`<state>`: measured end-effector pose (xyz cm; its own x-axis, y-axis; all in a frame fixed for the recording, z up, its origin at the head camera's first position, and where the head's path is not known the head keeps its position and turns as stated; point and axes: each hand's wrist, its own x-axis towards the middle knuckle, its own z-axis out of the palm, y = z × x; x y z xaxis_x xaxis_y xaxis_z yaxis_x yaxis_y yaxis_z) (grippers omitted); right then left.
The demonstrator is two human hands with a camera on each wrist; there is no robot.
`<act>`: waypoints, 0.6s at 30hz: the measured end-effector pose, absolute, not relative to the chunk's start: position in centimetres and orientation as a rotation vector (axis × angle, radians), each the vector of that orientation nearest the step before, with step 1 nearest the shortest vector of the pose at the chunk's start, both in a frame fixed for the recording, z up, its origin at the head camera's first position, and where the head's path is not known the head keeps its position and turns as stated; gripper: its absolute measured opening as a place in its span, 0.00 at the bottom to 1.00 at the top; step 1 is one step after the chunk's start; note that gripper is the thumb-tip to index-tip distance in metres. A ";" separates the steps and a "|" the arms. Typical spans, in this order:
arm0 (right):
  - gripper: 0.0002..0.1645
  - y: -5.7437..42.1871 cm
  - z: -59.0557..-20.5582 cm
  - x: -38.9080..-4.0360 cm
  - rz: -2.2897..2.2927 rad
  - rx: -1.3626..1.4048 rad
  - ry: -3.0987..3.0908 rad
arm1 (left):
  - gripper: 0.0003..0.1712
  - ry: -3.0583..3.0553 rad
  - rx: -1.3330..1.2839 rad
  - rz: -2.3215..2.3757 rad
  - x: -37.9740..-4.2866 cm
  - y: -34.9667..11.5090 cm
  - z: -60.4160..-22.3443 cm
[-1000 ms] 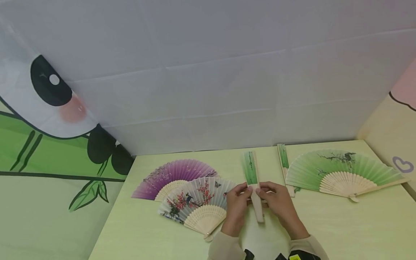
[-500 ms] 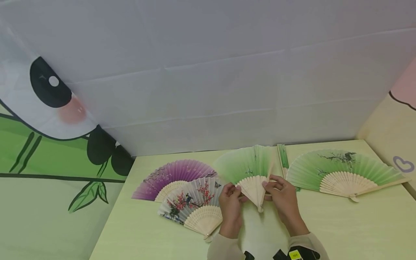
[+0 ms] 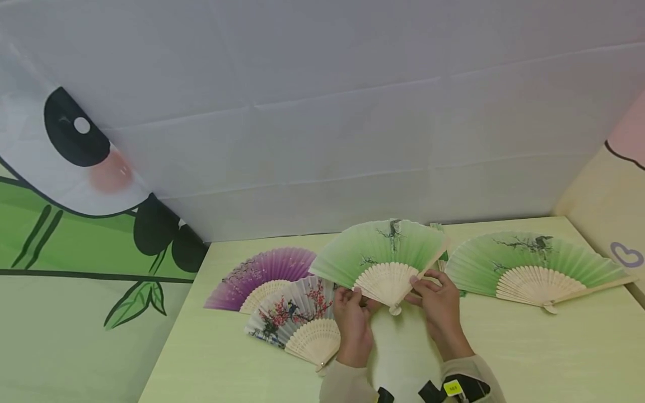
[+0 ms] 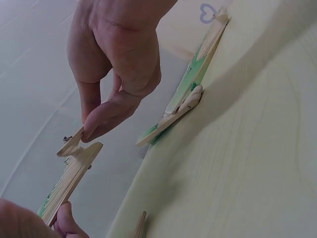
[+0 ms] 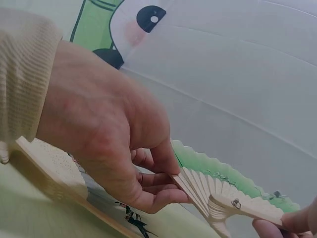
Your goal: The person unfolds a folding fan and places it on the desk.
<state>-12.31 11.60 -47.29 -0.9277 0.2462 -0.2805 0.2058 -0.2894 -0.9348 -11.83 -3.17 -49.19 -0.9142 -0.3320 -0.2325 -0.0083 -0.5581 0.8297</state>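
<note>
One held green fan [image 3: 384, 252], illegible yellow label [image 3: 452, 388]

L hand [image 3: 354, 324] is pinching btwn thumb & fingers, thumb on top, other fingers curling under. R hand [image 3: 440, 308] is pinching too, sitting slightly higher in head view. Palms are facing inward, w/ gap btwn; sleeved forearms [image 3: 346, 383] are slanting up fr. bottom edge.

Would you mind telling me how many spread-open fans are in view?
4: a purple fan and a floral white fan at left, a held green fan at centre, and another green fan at right. A folded fan, mostly hidden behind the held one, isn't counted.
</note>
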 end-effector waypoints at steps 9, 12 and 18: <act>0.12 10.4 -47.6 -12.8 2.440 -0.656 -1.684 | 0.02 -1.263 0.638 -2.524 -12.3 -3.2 -49.1; 0.11 10.2 -47.5 -13.0 2.441 -0.670 -1.656 | 0.04 -1.236 0.655 -2.522 -12.4 -3.2 -48.9; 0.10 9.6 -47.6 -13.5 2.473 -0.736 -1.564 | 0.05 -1.181 0.689 -2.506 -13.1 -3.3 -49.0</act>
<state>-13.47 9.62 -47.64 -0.8736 0.3535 -0.3344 0.1505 -0.4573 -0.8765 -13.10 -3.27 -48.98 -0.8450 -0.4439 -0.2981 0.0525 -0.6236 0.7799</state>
